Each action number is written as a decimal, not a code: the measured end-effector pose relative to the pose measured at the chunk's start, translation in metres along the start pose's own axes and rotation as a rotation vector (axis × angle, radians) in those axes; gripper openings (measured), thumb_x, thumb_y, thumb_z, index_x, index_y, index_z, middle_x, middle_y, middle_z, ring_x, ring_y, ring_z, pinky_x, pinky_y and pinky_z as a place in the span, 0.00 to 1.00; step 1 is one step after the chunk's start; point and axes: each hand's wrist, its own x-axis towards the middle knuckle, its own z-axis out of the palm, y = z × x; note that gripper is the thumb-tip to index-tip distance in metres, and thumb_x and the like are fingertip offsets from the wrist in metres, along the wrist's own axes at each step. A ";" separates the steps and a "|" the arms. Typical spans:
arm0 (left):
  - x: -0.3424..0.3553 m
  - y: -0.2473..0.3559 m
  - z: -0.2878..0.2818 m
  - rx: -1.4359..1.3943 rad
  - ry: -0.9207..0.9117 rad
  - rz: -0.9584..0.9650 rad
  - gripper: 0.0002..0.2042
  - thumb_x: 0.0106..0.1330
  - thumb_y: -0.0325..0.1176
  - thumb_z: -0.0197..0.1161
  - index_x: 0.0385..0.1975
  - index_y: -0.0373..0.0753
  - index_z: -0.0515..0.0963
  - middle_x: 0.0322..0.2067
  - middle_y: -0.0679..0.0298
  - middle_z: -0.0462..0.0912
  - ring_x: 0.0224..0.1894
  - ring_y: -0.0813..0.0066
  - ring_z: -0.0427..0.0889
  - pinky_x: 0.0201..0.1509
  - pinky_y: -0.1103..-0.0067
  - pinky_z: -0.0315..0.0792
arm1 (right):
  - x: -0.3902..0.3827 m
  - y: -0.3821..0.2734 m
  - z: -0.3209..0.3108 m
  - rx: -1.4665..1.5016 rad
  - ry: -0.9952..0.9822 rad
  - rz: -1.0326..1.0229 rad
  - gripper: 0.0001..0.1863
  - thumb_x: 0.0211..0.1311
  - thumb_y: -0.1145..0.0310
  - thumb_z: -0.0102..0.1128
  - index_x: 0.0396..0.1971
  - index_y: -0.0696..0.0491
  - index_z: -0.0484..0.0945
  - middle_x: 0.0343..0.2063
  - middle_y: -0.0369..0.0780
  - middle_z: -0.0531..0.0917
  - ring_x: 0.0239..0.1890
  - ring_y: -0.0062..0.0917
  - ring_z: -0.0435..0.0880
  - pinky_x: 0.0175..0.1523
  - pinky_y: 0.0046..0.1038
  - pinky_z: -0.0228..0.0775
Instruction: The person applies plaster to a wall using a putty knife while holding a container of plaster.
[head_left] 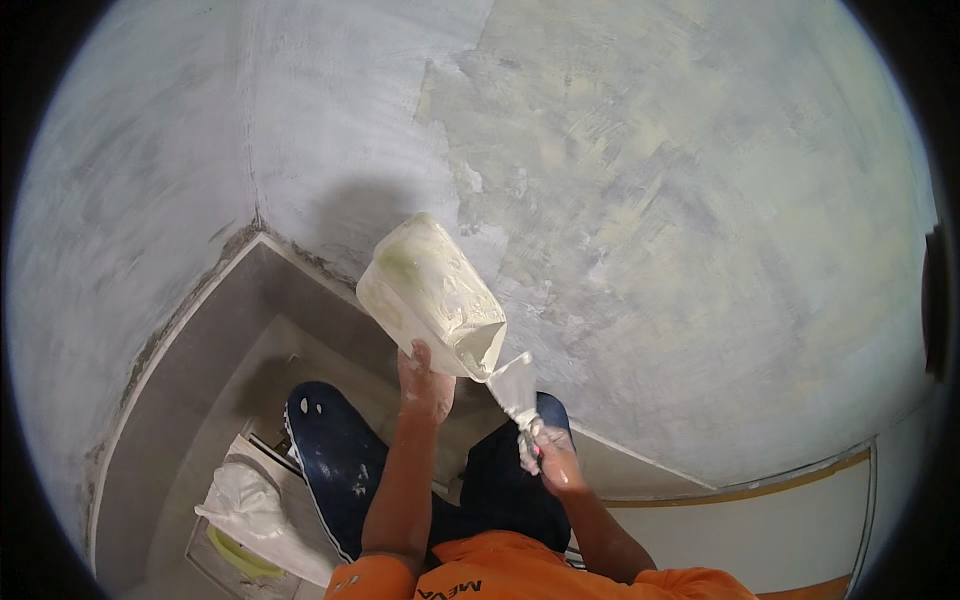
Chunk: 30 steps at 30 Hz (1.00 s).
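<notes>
My left hand [428,382] grips a whitish plastic tub [405,290] by its near side. The tub is tilted, its inside smeared with white putty [478,340] that gathers toward its right end. In my right hand [550,455] is a putty knife [515,388], held by the handle with the fingers closed round it. Its blade points up and left, close to the tub's lower right corner; I cannot tell whether they touch. White putty coats the knife and the fingers of my right hand.
Ahead stands a wall [650,220] with patchy grey and white coating, meeting another wall [130,150] at a left corner. Dark grey skirting [220,300] runs below. Near my left knee are a white plastic bag [245,500] and a yellow-green round thing [240,555]. A white panel [750,535] lies right.
</notes>
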 end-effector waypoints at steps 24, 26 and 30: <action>0.009 0.023 -0.046 0.090 0.123 -0.055 0.30 0.67 0.42 0.69 0.61 0.32 0.64 0.50 0.57 0.78 0.49 0.68 0.83 0.50 0.74 0.83 | 0.006 -0.200 0.079 -1.144 0.269 -0.611 0.16 0.51 0.74 0.75 0.39 0.62 0.80 0.32 0.52 0.83 0.32 0.49 0.82 0.38 0.36 0.74; 0.008 0.021 -0.040 0.077 0.168 -0.086 0.31 0.66 0.43 0.70 0.61 0.32 0.64 0.49 0.57 0.79 0.48 0.68 0.83 0.50 0.74 0.82 | 0.006 -0.205 0.084 -1.084 0.288 -0.489 0.17 0.50 0.74 0.75 0.39 0.62 0.80 0.30 0.51 0.83 0.30 0.49 0.82 0.38 0.35 0.74; 0.009 0.022 -0.039 0.059 0.120 -0.093 0.31 0.65 0.43 0.71 0.61 0.32 0.64 0.49 0.58 0.79 0.47 0.69 0.83 0.50 0.75 0.81 | 0.014 -0.205 0.103 -1.053 0.350 -0.536 0.16 0.50 0.75 0.75 0.39 0.61 0.80 0.29 0.48 0.84 0.28 0.42 0.82 0.38 0.31 0.74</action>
